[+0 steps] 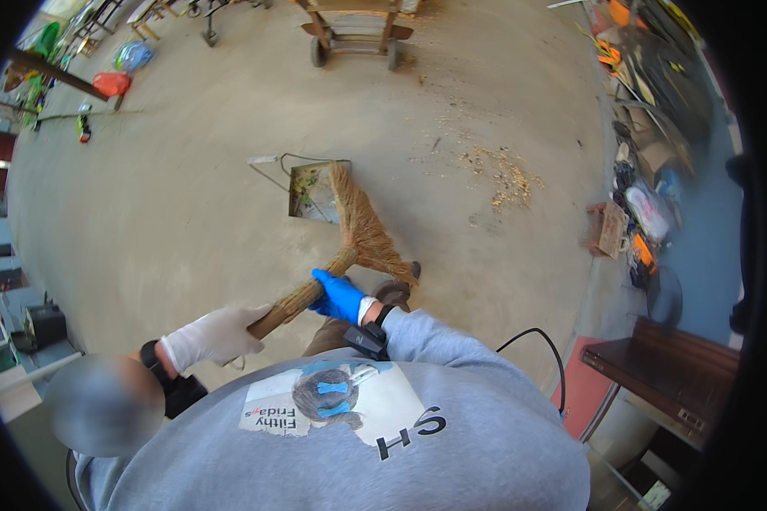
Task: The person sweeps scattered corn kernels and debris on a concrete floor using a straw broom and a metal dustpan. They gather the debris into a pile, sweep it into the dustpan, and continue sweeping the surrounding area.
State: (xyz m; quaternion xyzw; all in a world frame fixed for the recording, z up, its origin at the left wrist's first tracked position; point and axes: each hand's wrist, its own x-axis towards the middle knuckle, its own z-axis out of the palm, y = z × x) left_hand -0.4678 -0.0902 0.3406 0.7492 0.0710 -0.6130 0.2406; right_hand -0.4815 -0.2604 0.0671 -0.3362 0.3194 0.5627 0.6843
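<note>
A straw broom (367, 223) crosses the view in front of me, its handle running down to the left. My left hand (214, 338), in a white glove, is closed around the lower end of the handle. Higher up, my right hand (342, 297), in a blue glove, grips the handle below the bristles. The bristle tips reach over the right side of a metal dustpan (319, 191) with a wire handle; green bits and debris lie in the pan. To its right, loose yellow grains (511, 182) are scattered on the concrete floor.
A wheeled wooden cart (355, 32) stands at the top. Bags, shoes and a small wooden stool (607, 230) line the right side. A dark wooden table (658, 377) stands at lower right. A red bag (111, 83) and a blue bag (133, 56) lie at upper left.
</note>
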